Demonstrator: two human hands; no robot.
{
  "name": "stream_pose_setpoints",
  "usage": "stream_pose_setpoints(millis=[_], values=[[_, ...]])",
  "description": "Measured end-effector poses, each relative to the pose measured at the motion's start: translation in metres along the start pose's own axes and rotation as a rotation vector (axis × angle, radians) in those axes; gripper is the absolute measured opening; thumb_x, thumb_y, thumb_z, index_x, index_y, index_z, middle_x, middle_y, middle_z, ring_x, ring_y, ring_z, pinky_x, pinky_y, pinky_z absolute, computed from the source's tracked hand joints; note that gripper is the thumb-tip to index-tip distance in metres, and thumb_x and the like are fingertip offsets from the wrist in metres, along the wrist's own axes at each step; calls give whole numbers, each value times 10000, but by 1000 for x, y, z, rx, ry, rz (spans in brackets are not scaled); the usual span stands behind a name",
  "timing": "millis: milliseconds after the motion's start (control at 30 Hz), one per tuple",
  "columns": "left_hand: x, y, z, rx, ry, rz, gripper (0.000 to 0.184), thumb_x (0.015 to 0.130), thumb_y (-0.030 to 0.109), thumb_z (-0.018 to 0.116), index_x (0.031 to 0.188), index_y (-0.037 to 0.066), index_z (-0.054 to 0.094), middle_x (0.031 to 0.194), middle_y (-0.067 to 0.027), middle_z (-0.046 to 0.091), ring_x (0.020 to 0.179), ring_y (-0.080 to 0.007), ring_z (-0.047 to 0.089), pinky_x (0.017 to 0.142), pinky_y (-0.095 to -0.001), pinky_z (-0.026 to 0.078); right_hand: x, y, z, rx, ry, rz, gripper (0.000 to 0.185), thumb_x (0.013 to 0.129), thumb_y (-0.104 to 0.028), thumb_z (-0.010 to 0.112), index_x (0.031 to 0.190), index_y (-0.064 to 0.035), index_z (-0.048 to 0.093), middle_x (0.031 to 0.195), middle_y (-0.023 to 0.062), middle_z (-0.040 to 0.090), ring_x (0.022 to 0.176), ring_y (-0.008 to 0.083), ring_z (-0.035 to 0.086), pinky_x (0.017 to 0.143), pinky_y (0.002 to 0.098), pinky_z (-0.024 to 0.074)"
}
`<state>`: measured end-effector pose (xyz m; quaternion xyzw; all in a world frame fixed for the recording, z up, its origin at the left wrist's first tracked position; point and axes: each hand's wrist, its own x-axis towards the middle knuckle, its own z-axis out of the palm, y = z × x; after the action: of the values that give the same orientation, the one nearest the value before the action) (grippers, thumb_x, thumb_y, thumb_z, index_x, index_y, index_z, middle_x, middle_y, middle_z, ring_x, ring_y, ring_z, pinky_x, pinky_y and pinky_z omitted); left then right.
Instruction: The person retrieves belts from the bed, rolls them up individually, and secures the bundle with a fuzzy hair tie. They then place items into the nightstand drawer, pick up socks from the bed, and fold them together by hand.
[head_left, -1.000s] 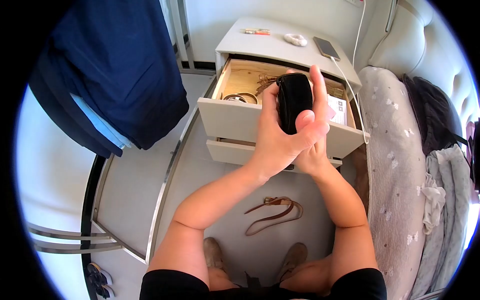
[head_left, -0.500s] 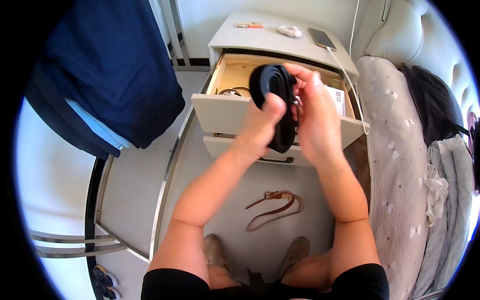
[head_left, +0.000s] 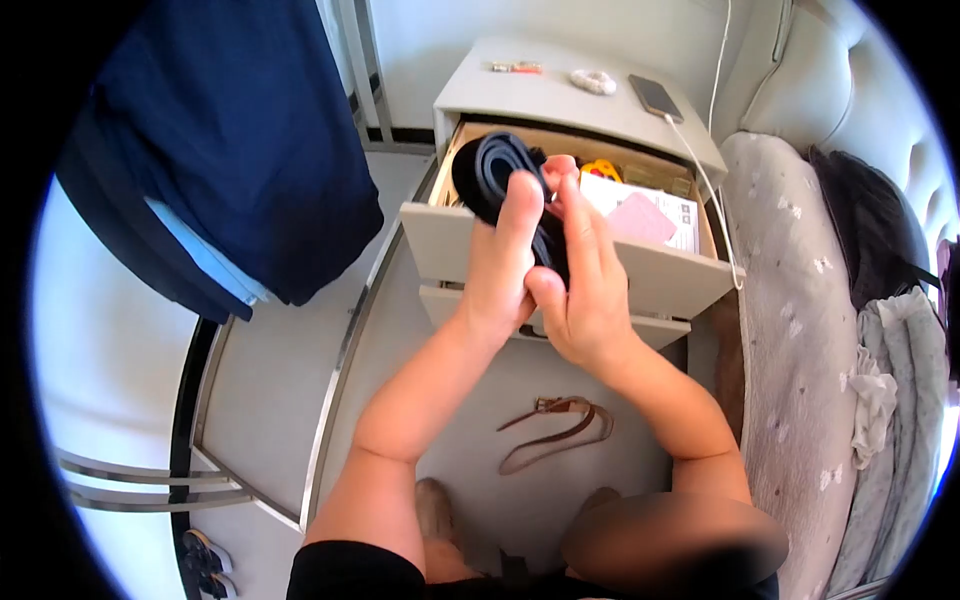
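Observation:
A black belt (head_left: 482,160), rolled into a coil, is held up in front of the open top drawer (head_left: 436,232). My left hand (head_left: 495,265) grips the coil from the left, its thumb lying along the near side. On the other side, my right hand (head_left: 592,285) presses against the roll with its fingers fairly straight. Part of the belt is hidden between the two palms. Below, a brown belt (head_left: 572,404) with a buckle lies loosely looped on the floor.
Inside the drawer are a pink card (head_left: 640,218), white printed papers (head_left: 684,222) and a yellow item (head_left: 600,170). A phone (head_left: 655,97) on a cable and a fluffy ring (head_left: 593,81) rest on the nightstand (head_left: 480,88). Dark clothes (head_left: 240,150) hang left; a bed (head_left: 780,330) stands right.
The coiled belt has shifted left and turned. My right hand has moved left, its palm now close to my left hand, so the pink card and papers show more.

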<state>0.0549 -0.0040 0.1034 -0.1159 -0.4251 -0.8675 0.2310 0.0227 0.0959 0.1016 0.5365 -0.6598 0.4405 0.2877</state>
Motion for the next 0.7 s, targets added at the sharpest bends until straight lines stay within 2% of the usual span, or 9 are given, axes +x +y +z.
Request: stream_pose_setpoints(millis=[133, 267, 400, 433, 467, 500, 567, 667, 700], values=[[0, 4, -3, 38, -141, 137, 650, 855, 575, 553, 1221, 51, 434, 1330, -151, 462, 1278, -299, 412, 1113, -428, 275, 2, -9, 2, 47, -19, 48, 648, 849, -137, 611, 1383, 86, 319, 1246, 234, 495, 1020, 394, 529, 900, 405, 447], [9, 2, -15, 157, -148, 231, 821, 726, 594, 701, 1238, -7, 475, 1240, -107, 525, 1172, -204, 502, 998, -352, 404, 9, -3, 10, 164, 18, 203, 569, 892, -120, 555, 1389, 48, 334, 1239, 235, 495, 1018, 359, 542, 906, 386, 443], [25, 15, -43, 213, -24, 293, 599, 816, 516, 653, 1102, 8, 513, 1152, -138, 585, 1105, -230, 560, 965, -345, 432, 33, 17, 16, 242, -188, 200, 503, 933, -202, 514, 1368, 14, 386, 1161, 213, 556, 1027, 338, 566, 913, 386, 437], [33, 19, -58, 198, -18, 314, 562, 837, 501, 628, 1095, 18, 501, 1120, -149, 588, 1114, -268, 561, 976, -396, 432, 51, 25, 5, 270, -351, 341, 416, 952, -256, 485, 1273, 9, 492, 1056, 223, 593, 997, 347, 581, 883, 395, 445], [40, 21, -72, 185, -11, 332, 524, 859, 485, 602, 1087, 27, 489, 1089, -160, 591, 1123, -306, 562, 987, -447, 432, 61, 62, 14, 285, -239, 426, 348, 956, -273, 473, 1155, -8, 578, 987, 199, 616, 908, 354, 607, 820, 402, 464], [40, 27, -74, 111, 15, 342, 458, 876, 441, 597, 1058, 35, 490, 1057, -153, 596, 1039, -298, 608, 921, -435, 481, 84, 102, 15, 53, -209, 234, 311, 950, -267, 461, 1043, -20, 627, 945, 181, 642, 840, 348, 622, 761, 414, 475], [42, 38, -80, 147, 52, 264, 522, 831, 467, 644, 1039, 14, 490, 958, -142, 614, 827, -246, 649, 729, -367, 553, 137, 162, 17, -243, -34, 412, 300, 912, -255, 480, 965, -21, 659, 875, 180, 672, 857, 344, 635, 771, 433, 497], [44, 42, -80, 232, 87, 226, 600, 781, 510, 683, 1006, -13, 492, 871, -144, 622, 679, -204, 640, 607, -324, 558, 160, 279, 13, -680, -216, 205, 206, 861, -138, 542, 984, -23, 662, 955, 212, 660, 951, 361, 629, 824, 419, 504], [46, 41, -83, 228, 76, 228, 605, 776, 512, 689, 984, -24, 500, 852, -146, 623, 659, -201, 638, 602, -321, 554, 165, 301, 12, -744, -363, 284, 204, 854, -128, 551, 990, -23, 661, 969, 213, 658, 959, 365, 626, 828, 421, 504]])
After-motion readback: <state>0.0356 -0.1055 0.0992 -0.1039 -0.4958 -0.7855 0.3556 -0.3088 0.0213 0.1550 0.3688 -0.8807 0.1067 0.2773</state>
